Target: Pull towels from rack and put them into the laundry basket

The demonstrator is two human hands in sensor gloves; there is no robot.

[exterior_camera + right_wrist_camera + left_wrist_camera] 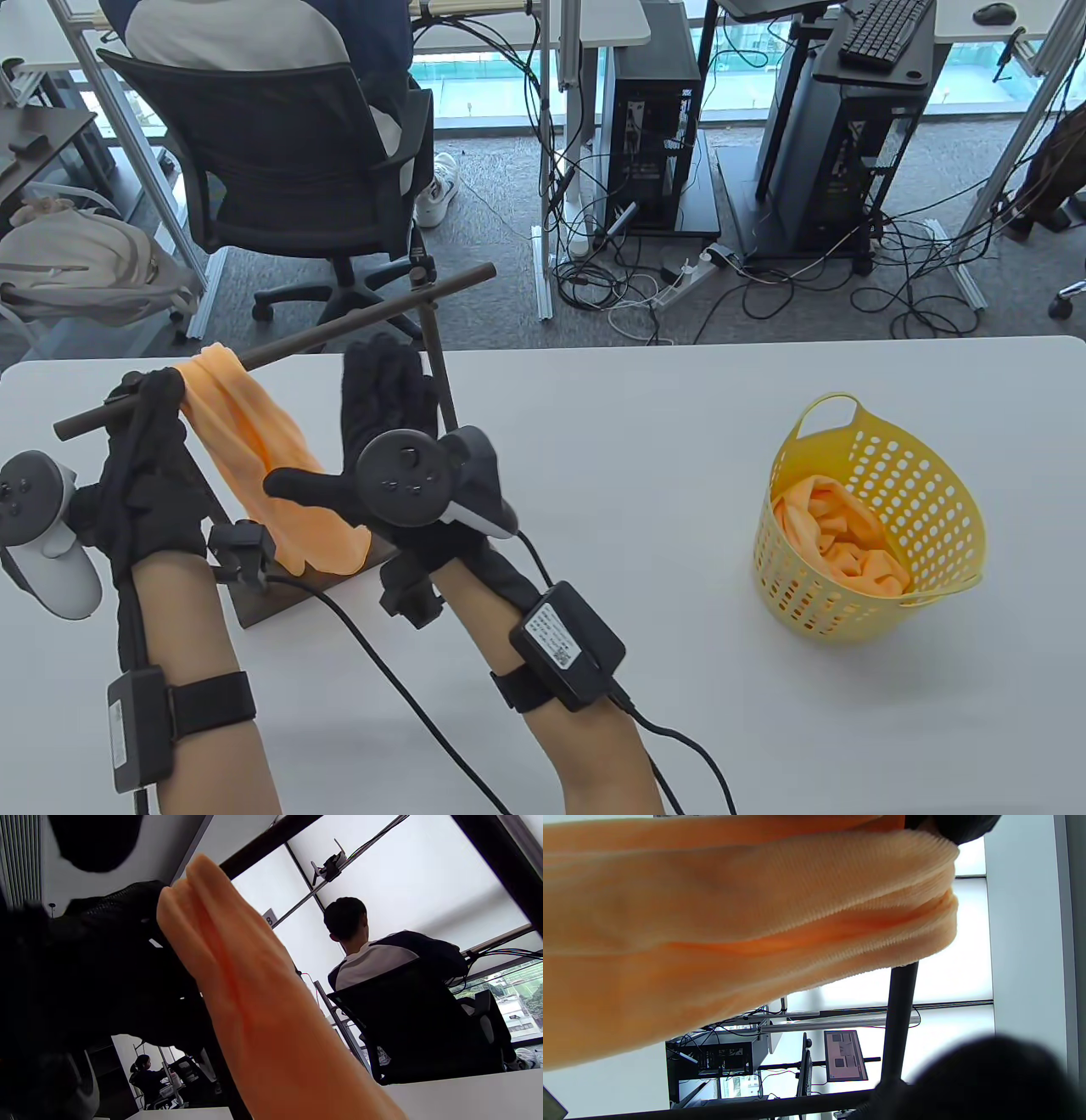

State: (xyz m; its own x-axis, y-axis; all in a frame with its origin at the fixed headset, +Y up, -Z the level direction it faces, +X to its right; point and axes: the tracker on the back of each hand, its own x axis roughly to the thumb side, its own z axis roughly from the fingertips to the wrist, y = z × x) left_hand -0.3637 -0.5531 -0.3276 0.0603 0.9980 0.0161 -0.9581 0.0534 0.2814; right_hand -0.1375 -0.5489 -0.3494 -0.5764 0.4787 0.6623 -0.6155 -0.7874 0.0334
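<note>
Orange towel (254, 450): draped over the rack bar, hanging down its near side toward the rack base; folds fill most of the left wrist view (734, 921).
Rack (339, 327): dark bar on an upright post, slanting up away from the table's left edge; flat base on the white table (636, 407).
Left hand (148, 475): raised at the bar's low end, just left of the towel; fingers curled round the bar beside the cloth; whether they also catch the towel cannot be told.
Right hand (382, 441): before the rack post, right of the towel; fingers straight and spread upward, thumb reaching across the hanging cloth; nothing grasped.
Trackers: one strapped to the back of each hand, grey and black.
Laundry basket (925, 475): yellow, perforated, standing well right of the rack on the same table.
Basket contents: orange towels (848, 535) bunched inside, below the rim.
Beyond the rack: seated person (254, 34) on a black office chair (280, 170), back turned; computer towers and loose cables on the floor.
</note>
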